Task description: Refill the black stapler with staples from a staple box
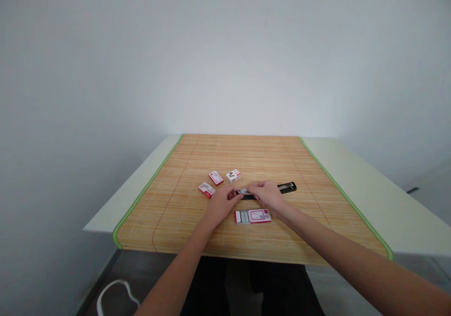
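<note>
Evidently held the left end of the black stapler (pixel 289 187) between thumb and fingers of the left hand (pixel 220 202), closed on it. Laid the right hand (pixel 268 194) over its middle, fingertips bunched together; could not tell a pinch from a touch. Had the stapler crosswise on the bamboo mat (pixel 239 154), beyond a partly opened staple box (pixel 260 216), with two red-and-white boxes (pixel 216 178) and a white box (pixel 233 175) farther left.
</note>
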